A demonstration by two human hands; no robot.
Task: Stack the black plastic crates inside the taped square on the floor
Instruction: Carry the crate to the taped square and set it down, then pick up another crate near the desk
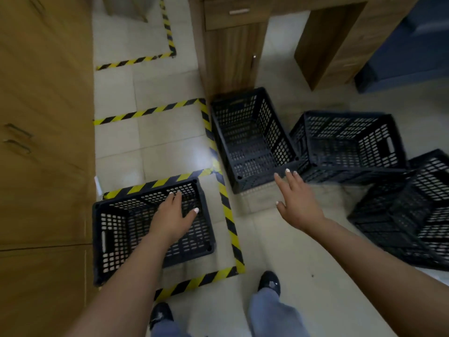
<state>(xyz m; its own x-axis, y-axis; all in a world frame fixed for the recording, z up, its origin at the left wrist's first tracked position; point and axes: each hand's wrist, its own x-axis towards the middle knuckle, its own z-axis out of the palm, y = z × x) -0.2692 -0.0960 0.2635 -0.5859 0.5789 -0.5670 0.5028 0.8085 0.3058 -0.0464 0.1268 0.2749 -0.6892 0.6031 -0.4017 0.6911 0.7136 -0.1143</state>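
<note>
Four black crates counted: one crate (126, 229) inside the taped square (228, 215), three (250, 139) outside. Left hand (173, 218) and right hand (297, 199) extended, fingers spread, nothing held.

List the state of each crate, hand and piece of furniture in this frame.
crate in the taped square: upright, empty
crate by the desk: upright, empty, outside the tape
middle crate: tilted, empty
far-right crates: tipped over
left hand: open, over the first crate
right hand: open, empty
desk drawer: closed
</note>
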